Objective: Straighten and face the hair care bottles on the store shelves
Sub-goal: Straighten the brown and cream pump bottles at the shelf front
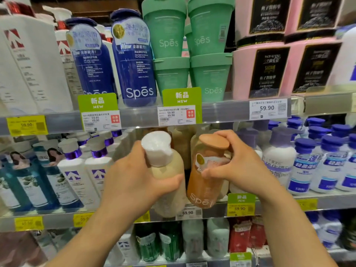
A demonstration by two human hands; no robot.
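Cream-coloured plastic forms the body of the cream bottle (169,176), which carries a white cap and stands at the front of the middle shelf (57,218), leaning slightly to the left. The left hand (133,182) has its grip closed round the lower body of this bottle, the thumb lying across the front face. No label is visible on the side turned outward.

Just beside it to the right stands the orange bottle (204,178), with a flat terracotta cap and "Spēs" lettering near its base, also tilted. The right hand (240,168) has its grip closed on the upper part of this bottle, fingers curled over the cap edge and the thumb pressing the label area. The two bottles sit close together; whether they touch cannot be told.

Left of them on the same shelf stand white bottles (77,176) with purple collars; to the right, white bottles with blue caps (323,162).

On the upper shelf (221,110) stand dark blue Spēs bottles (134,60), stacked green tubs (192,45) and pink tubs (285,68) with black labels. Green "NEW" tags (182,97) and price tickets reading 59.90 hang on the shelf edges. The lower shelf contents are blurred.
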